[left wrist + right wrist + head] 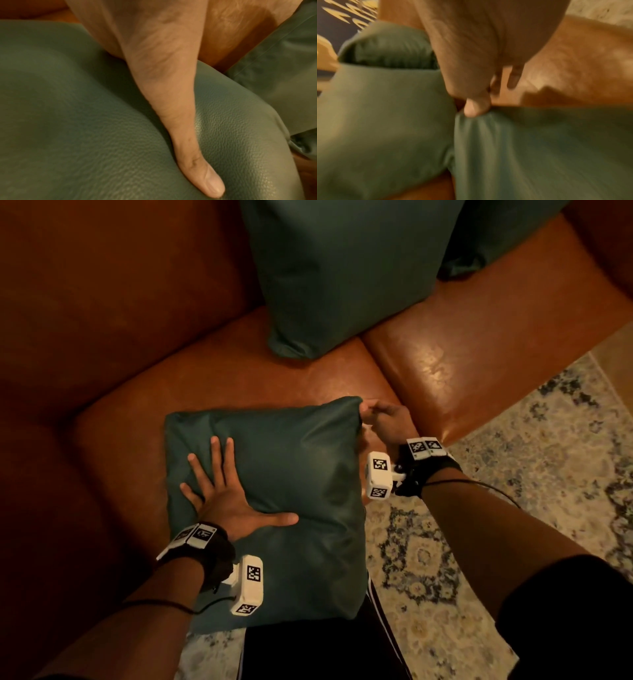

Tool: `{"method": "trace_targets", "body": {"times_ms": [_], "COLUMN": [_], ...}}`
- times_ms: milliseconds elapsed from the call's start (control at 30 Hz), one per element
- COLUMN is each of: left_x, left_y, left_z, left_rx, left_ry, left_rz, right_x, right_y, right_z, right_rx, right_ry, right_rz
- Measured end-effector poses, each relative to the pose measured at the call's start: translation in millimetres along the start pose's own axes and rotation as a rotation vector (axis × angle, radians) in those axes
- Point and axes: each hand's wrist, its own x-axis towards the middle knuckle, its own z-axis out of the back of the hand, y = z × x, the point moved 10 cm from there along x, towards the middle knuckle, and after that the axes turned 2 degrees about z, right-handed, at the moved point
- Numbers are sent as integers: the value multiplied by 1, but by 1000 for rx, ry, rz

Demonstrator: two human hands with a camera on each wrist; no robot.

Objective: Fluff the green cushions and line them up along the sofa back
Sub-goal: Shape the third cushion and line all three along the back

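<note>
1. A green cushion point(284, 508) was laid flat on the front of the sofa seat point(308, 378), its near edge overhanging the seat front above the rug point(513, 508).
2. The left hand point(222, 494) was pressed flat on the cushion's left half, fingers spread and straight, thumb stretched toward the middle.
3. The cushion's far right corner was pinched in the grip of the right hand point(383, 419), thumb on top of the gathered fabric, so the cushion lay to the left of and below that grip.
4. A second cushion point(342, 275) was stood against the sofa back, a third cushion point(507, 231) just to its right.
</note>
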Motion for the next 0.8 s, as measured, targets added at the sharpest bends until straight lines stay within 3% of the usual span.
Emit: {"method": "trace_targets", "body": {"times_ms": [100,167,300,467,600,700,800], "left_x": [2,2,6,11,13,16,19], "left_y": [-2,0,-1,0,2,0,-3], "left_z": [-1,-1,-2,-4,-5,-5,-6], "left_rx": [1,3,15,44,58,71,76], "left_ry": [7,9,17,27,40,45,41], "left_rz": [11,17,18,23,35,50,59], "right_x": [4,-1,1,-3,12,19,22], "right_y": [-14,-24,-29,-22,-17,-43,-50], "right_z": [2,-2,-7,-27,-10,19,9], "right_rx": [1,5,158,-64,-158,-153,153], "right_ry": [-60,19,165,375,205,-26,38], "right_rz": [-70,-148,-149,-49,-1,-181,-202]}}
